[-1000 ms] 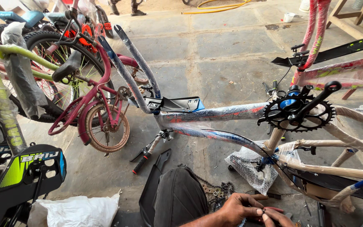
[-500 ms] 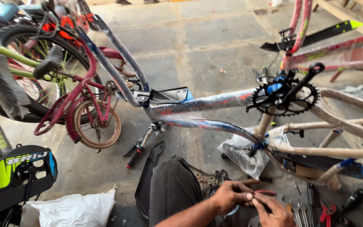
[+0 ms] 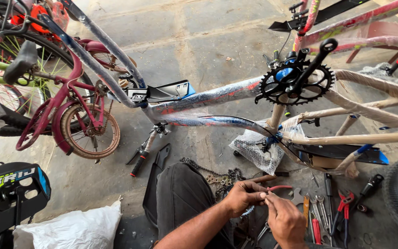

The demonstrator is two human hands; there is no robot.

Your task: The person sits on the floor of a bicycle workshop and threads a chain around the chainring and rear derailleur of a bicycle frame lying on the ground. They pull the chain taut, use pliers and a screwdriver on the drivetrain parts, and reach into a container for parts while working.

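Down at the near edge, the person's two hands meet over the concrete floor [image 3: 208, 41]. The left hand [image 3: 242, 196] and the right hand [image 3: 285, 221] are pressed close, fingertips pinching something small between them that I cannot make out. A red-handled tool [image 3: 279, 187] pokes out just beyond the fingers; whether it is actually gripped or merely lying under them is not clear. A moment ago the hands sat lower and slightly apart; now they have come together, and the view has dropped to centre them, so the fiddly handwork looks properly under way.

Just far of the left hand lies a dark bicycle chain [image 3: 217, 177] in a loose heap, beside the person's dark-trousered knee [image 3: 180, 198]. To the right of the hands a row of spanners and red-handled pliers [image 3: 342, 210] lies spread on the floor.

Farther off, a plastic-wrapped bicycle frame [image 3: 208, 99] stands upside down, with its black toothed chainring [image 3: 295, 83] raised and no chain on it. A small maroon child's bicycle [image 3: 74, 115] stands at the left, and a white plastic sack [image 3: 70, 228] slumps at the near left.
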